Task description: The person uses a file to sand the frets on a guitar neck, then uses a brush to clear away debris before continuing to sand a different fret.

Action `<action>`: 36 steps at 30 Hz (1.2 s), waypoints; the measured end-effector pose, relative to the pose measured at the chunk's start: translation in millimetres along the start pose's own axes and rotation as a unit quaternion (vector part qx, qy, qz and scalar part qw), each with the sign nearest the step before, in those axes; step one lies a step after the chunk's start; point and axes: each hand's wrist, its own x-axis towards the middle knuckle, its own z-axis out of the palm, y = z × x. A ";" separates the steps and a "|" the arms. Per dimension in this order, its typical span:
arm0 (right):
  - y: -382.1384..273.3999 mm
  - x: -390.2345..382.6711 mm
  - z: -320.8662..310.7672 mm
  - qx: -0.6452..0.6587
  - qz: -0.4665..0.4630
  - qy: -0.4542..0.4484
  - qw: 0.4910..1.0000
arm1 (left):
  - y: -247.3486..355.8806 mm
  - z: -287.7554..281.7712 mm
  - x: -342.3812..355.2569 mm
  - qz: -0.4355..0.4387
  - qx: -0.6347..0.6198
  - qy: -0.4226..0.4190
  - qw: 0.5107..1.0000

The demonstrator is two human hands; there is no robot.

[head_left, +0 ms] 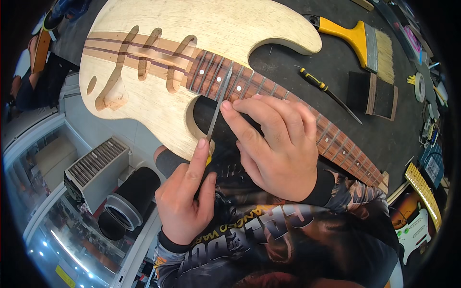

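An unfinished pale wooden electric guitar body [158, 17] lies before me, with its dark fretboard [269, 88] running toward the lower right. My left hand [185, 199] is closed around the yellow handle of a slim metal file [217, 109], index finger stretched along it. The file's tip rests over the frets near the body end, slanting across the fretboard. My right hand [278, 144] lies over the neck, its fingers apart and bent. Its index fingertip is beside the file and seems to touch it. Most of the file's handle is hidden by my left hand.
On the dark bench beyond the neck lie a yellow-handled brush [350, 41], a yellow and black needle file [331, 95] and a dark sanding block [372, 96]. A roll of tape [419, 86] sits far right. Another person's hand [33, 48] shows far left.
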 end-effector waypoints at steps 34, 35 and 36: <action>-2.3 2.5 -3.1 -0.068 -0.016 -0.016 0.997 | -38.3 -4.0 -37.9 0.002 0.004 -0.009 1.000; -1.3 2.6 -1.1 -0.066 -0.014 -0.021 0.998 | -37.4 -3.6 -39.6 -0.002 0.003 -0.013 1.000; -0.1 1.8 0.5 -0.068 -0.020 -0.007 0.997 | -37.3 -2.5 -38.8 0.007 0.004 -0.009 1.000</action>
